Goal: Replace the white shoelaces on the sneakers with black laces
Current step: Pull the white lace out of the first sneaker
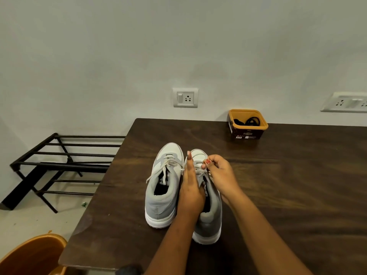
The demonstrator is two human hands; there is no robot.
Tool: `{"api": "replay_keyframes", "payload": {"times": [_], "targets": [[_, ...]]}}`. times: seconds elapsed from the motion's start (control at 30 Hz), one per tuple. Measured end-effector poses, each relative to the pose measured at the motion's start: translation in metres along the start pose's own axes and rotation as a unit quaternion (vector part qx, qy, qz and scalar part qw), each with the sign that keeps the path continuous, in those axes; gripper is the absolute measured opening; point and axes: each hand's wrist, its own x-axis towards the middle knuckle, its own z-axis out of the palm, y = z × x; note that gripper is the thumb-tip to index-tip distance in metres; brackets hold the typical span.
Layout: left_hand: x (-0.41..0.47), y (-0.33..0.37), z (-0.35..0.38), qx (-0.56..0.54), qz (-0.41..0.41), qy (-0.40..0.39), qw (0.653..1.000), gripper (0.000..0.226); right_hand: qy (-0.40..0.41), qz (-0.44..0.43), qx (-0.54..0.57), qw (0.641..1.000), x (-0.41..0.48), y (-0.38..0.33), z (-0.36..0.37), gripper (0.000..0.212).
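Left hand [191,189] over sneaker [210,221]; tub [247,133] beyond

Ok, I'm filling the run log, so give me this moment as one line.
step: unlacing | left hand: flat against held sneaker | right hand: pinches its white lace | other sneaker: laced | black laces: in tub
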Motion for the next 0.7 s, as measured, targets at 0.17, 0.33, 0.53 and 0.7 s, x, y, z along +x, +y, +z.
{"api": "replay_keyframes", "payload": {"times": [0.17,0.33,0.53,0.7], "targets": [[0.000,-0.007,0.003,0.048,0.056,0.070,0.995,0.091,-0.090,-0.061,-0.236,0.966,-0.001,-0.015,-0.010,0.006],[-0.002,-0.002,0.002,0.064,0.085,0.079,0.991,0.104,-0.137,-0.096,-0.349,0.922,-0.001,-0.008,-0.017,0.012],[-0.002,-0.006,0.003,0.060,0.085,0.106,0.989,0.095,-0.039,-0.044,-0.161,0.985,0.006,-0.003,-0.014,0.008],[-0.002,-0.009,0.003,0.011,0.015,0.020,1.000,0.097,-0.010,0.015,-0.009,1.000,0.027,-0.017,-0.012,0.016]]}}
